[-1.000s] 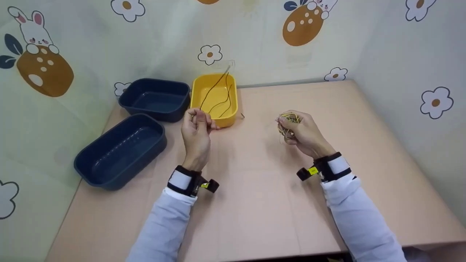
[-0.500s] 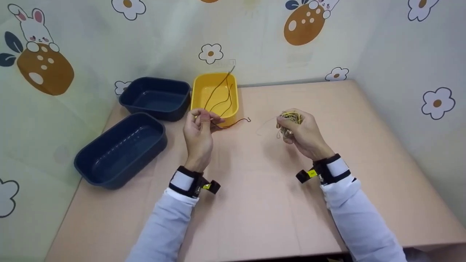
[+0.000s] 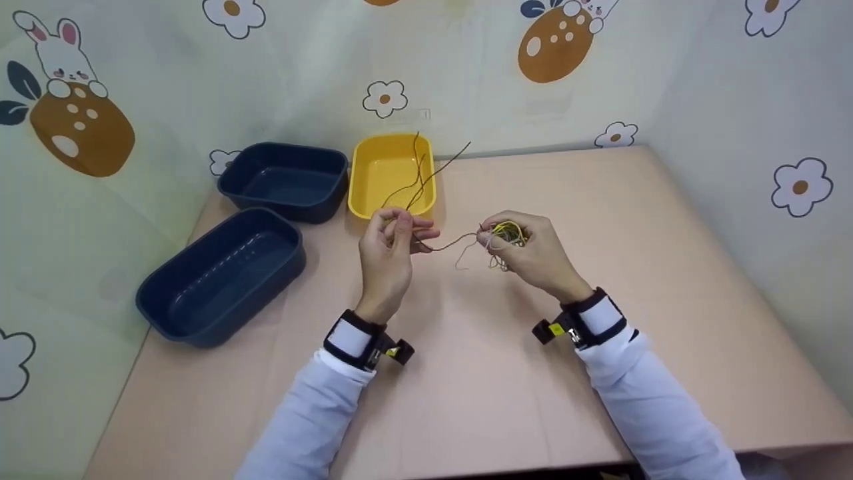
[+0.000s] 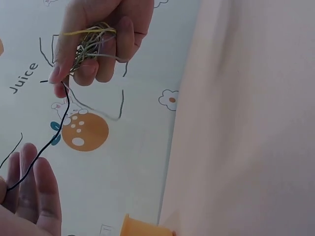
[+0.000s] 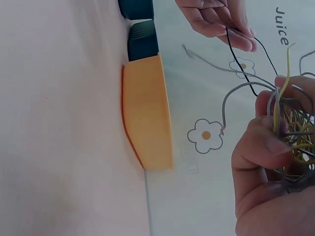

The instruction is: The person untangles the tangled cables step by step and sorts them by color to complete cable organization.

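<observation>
Right hand (image 3: pixel 533 257) gripping wire tangle (image 3: pixel 510 233), fingers curled; left hand (image 3: pixel 390 267) pinching dark wire (image 4: pixel 69 104), other fingers loosely extended. Dark wire spanning both hands above table (image 3: pixel 480 373), seeming light, springy (snag-prone, likely); pinching near end probably suiting best.

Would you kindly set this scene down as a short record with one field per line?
Left hand: pinches thin, dark, wire-like strands
Right hand: holds a tangled bundle of thin yellow and grey strands
Between hands: one dark strand spans from left to right
Containers: yellow rectangular tub; dark blue rectangular tub to its left in the head view; second dark blue rectangular tub, nearer the person
Surface: peach-coloured table
Backdrop: pale sheet printed with flowers
</observation>
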Motion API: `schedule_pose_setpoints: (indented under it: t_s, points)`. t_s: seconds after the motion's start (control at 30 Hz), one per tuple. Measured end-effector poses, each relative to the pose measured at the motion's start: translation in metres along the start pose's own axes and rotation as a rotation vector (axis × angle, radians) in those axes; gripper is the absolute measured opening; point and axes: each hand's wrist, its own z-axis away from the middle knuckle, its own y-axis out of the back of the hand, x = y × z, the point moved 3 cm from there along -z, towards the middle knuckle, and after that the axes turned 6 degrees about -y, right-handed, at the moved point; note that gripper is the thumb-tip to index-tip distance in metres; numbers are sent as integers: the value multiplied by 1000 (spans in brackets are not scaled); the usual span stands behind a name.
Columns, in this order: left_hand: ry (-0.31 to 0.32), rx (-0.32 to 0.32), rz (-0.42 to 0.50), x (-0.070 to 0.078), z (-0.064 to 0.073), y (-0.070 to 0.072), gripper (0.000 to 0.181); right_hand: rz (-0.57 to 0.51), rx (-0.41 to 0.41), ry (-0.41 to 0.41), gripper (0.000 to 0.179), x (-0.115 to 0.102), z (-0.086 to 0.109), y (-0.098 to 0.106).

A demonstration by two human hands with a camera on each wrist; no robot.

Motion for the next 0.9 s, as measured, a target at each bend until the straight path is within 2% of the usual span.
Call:
schedule_pose_setpoints:
  t_s: [0.13, 0.27, 0.37, 0.5, 0.73, 0.8, 0.9]
  points:
    - [23, -10, 71, -1, -2, 1, 10, -83, 46, -51, 13, 2, -1, 4]
    - [66, 28, 149, 0, -9, 10, 24, -222, 101, -133, 17, 9, -4, 13]
    - [89, 59, 183, 1, -15, 19, 30, -277, 154, -177, 16, 14, -6, 20]
    - [86, 111, 217, 2, -20, 29, 19, -333, 228, -217, 12, 18, -7, 27]
    - [28, 174, 186, 2, -24, 39, 11, -509, 407, -279, 11, 22, -6, 38]
    - [21, 158, 144, 2, -25, 40, 12, -582, 451, -283, 13, 23, -6, 40]
    - [30, 85, 47, 2, -25, 43, 14, -651, 522, -261, 12, 23, -5, 45]
